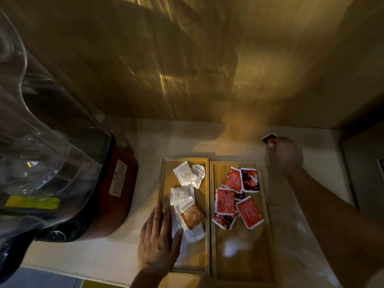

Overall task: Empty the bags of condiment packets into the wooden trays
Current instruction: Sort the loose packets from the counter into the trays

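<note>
Two wooden trays lie side by side on the counter. The left tray [204, 252] holds several white packets [184, 173] and one orange-brown packet [192, 217]. The right tray [239, 265] holds several red packets [248, 212]. My left hand [158, 242] lies flat, fingers apart, over the left tray's near left corner, touching a white packet. My right hand [284, 154] is blurred, beyond the right tray's far right corner, with its fingers closed on a single red packet [269, 138] near the back wall.
A blender [62, 163] with a clear jug and a dark red base stands at the left, close to the left tray. A golden reflective wall [187, 69] rises behind the counter. A clear plastic sheet or bag [301, 235] lies right of the trays.
</note>
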